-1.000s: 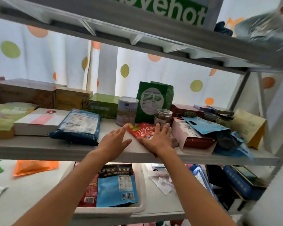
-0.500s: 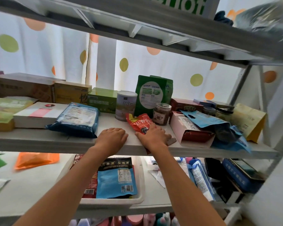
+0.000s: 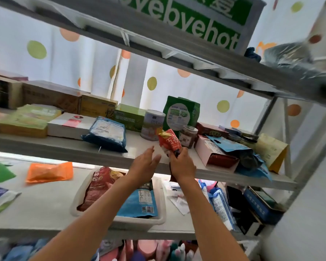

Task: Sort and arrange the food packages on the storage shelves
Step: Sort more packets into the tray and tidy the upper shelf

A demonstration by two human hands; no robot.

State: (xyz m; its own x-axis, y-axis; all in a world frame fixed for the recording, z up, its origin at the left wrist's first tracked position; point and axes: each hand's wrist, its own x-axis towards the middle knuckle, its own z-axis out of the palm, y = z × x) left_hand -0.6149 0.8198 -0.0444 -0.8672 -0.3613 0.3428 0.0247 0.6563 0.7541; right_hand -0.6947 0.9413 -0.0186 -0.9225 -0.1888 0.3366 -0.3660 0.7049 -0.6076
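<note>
Right hand (image 3: pixel 183 165) has its fingers (image 3: pixel 177 154) wrapped round the bottom of the red pouch (image 3: pixel 169 141), so the pouch sticks up and tilts a bit left above them, right at the front edge of the middle shelf (image 3: pixel 64 147). A dark bit of it hangs below the hand too. Left hand (image 3: pixel 144 163) is just beside it, fingers straight and loose, holding nothing, hovering at the shelf edge. Can't tell if it's actually touching the shelf.

Behind the right fingers there's a small jar (image 3: pixel 188 136), with a tin (image 3: pixel 152 124) and a green bag (image 3: pixel 177 113) further back and to the left. Right of them a pink box (image 3: pixel 211 153) lies on its side. Left of the left fingers there's a blue packet (image 3: pixel 106 134). Below both hands, a white tray (image 3: pixel 158 221) with more packets sits on the lower shelf.
</note>
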